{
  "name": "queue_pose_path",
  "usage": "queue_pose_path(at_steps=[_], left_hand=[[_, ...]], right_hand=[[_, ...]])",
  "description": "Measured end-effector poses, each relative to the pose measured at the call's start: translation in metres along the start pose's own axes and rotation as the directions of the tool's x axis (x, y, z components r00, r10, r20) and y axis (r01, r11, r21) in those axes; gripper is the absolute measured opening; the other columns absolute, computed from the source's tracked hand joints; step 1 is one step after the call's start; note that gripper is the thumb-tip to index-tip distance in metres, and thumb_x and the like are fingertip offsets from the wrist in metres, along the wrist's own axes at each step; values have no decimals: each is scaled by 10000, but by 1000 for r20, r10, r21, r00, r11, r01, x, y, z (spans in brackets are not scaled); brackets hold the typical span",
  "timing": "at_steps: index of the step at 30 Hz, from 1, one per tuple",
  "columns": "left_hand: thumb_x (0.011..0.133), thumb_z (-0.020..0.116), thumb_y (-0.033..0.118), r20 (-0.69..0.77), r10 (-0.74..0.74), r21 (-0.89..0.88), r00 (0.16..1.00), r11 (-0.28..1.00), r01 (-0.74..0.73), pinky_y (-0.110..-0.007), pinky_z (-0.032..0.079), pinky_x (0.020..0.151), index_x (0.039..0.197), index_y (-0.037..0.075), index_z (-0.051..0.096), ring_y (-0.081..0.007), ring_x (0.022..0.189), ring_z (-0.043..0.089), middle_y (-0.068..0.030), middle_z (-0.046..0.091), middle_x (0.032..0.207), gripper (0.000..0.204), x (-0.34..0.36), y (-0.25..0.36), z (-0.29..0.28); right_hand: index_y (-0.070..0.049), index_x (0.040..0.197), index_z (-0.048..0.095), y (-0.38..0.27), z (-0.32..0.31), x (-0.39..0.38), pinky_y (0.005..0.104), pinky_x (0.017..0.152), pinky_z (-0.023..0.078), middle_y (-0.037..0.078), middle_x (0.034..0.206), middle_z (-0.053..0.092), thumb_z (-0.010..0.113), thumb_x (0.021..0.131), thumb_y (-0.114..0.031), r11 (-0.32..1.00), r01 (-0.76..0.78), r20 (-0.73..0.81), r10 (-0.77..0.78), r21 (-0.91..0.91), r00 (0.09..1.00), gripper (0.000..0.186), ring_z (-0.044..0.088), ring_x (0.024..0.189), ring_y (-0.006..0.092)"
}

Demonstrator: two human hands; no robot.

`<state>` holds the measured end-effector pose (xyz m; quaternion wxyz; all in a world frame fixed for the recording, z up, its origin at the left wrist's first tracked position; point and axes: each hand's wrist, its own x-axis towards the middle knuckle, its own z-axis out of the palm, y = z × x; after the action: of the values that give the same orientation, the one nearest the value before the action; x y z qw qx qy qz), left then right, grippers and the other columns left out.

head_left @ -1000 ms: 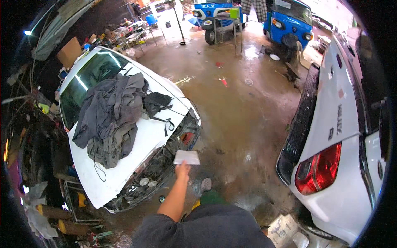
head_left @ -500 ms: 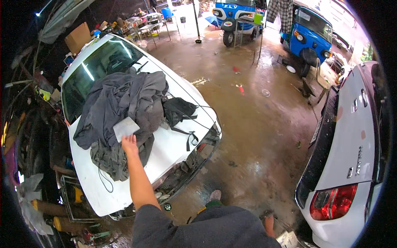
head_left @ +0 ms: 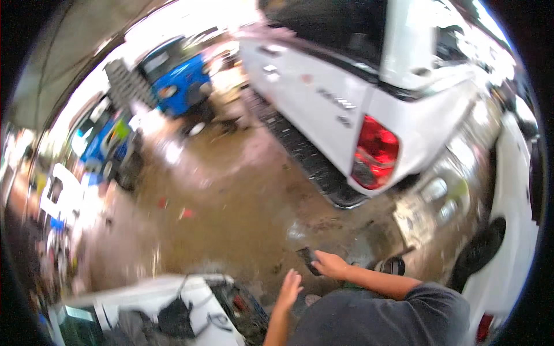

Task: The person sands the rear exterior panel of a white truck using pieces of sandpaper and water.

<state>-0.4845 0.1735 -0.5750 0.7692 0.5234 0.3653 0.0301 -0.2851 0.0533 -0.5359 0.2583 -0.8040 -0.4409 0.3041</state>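
One right hand [head_left: 330, 264] grips a dark phone-like object [head_left: 307, 258] (blurred).

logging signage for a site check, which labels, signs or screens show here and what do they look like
Badge lettering: on the white car's rear panel, a short row of small dark raised characters, blurred.
Dark flat object: at the right hand, small and rectangular; possibly a phone, no lit screen visible.
No signs or packages can be made out.

You see a white pickup [head_left: 346, 98] with a red tail light [head_left: 374, 153], a blue three-wheeler [head_left: 180, 81], and a wet brown floor [head_left: 231, 202].
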Motion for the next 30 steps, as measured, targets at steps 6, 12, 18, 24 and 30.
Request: queue_pose_path(at_steps=[6, 12, 18, 24, 30], left_hand=[[1051, 526, 419, 242, 201, 59, 949, 974, -221, -446, 448, 1067, 1538, 8, 285, -287, 1388, 425, -151, 394, 1526, 681, 32, 81, 115], [1070, 519, 323, 115, 296, 68, 948, 950, -305, -383, 446, 1023, 1362, -40, 544, -241, 1207, 573, -134, 613, 1309, 466, 66, 130, 195], [1016, 572, 113, 372, 876, 561, 307, 52, -826, -392, 451, 1009, 1355, -46, 569, -287, 1177, 595, -181, 640, 1256, 374, 65, 315, 301], [797, 610, -26, 810, 526, 401, -259, -819, -410, -440, 499, 959, 1295, 125, 670, -316, 1109, 646, -99, 677, 1219, 524, 44, 511, 428], [845, 591, 39, 989, 104, 104, -104, -995, -1, -393, 475, 1015, 1290, 171, 669, -272, 1201, 621, -87, 665, 1285, 471, 51, 568, 506]], right_hand=[[-89, 1403, 515, -14, -58, -41, 462, 949, 534, 155, 1374, 588, 623, 927, -295, 971, 229, -346, -240, -72, 907, 529, 627, 1153, 381], [-76, 1441, 499, 29, -132, -86, 478, 1097, 441, 166, 1557, 417, 686, 901, -293, 961, 271, -445, -264, -49, 856, 610, 518, 1316, 384], [-79, 1406, 529, 98, -210, -142, 440, 1083, 461, 140, 1508, 476, 615, 984, -279, 979, 184, -608, -92, 90, 788, 475, 521, 1325, 354], [-77, 1406, 531, 194, -246, -185, 443, 1002, 506, 142, 1442, 527, 624, 972, -244, 957, 0, -566, 172, 291, 806, 474, 607, 1209, 343], [-98, 1444, 509, 323, -203, -213, 462, 1005, 505, 159, 1450, 521, 631, 953, -262, 925, -296, -494, 379, 240, 783, 531, 599, 1232, 340]])
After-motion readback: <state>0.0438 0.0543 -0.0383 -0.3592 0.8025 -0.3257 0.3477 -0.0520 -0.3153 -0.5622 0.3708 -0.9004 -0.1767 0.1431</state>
